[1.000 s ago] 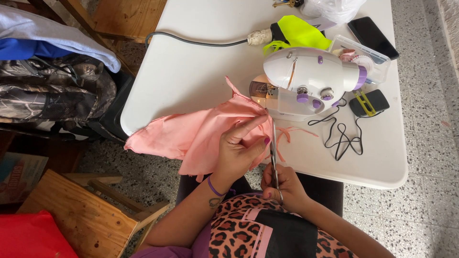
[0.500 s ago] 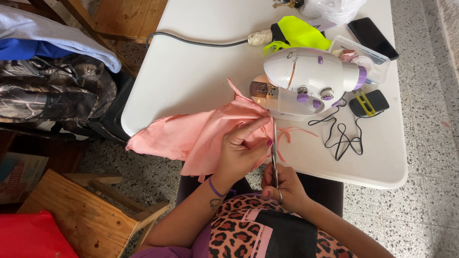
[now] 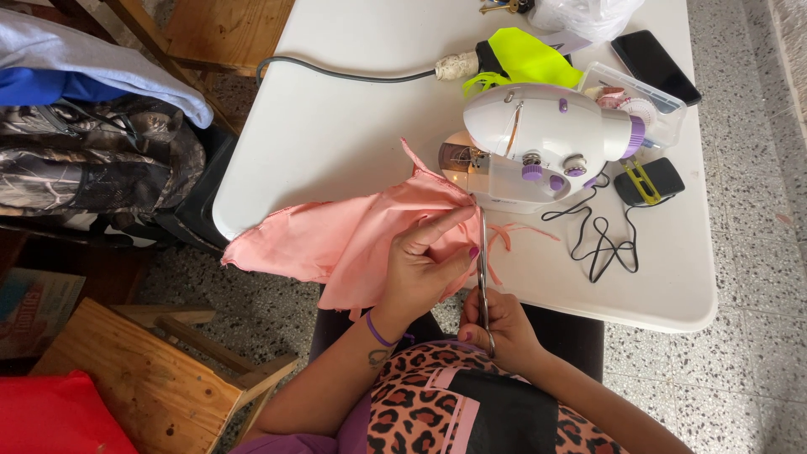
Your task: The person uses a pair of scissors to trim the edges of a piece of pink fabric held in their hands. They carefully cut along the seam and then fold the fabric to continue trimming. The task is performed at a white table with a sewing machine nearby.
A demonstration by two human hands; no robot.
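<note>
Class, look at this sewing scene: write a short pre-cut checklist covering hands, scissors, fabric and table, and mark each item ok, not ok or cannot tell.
1. Left hand holds the pink fabric beside the cutting line: ok.
2. Right hand grips the scissors by the handles: ok.
3. Left fingertips well away from the blades: not ok, they lie right beside them.
4. Blades open around the fabric: cannot tell.
5. Black cable away from the scissors: ok.
6. Fabric free of the sewing machine needle: cannot tell.
</note>
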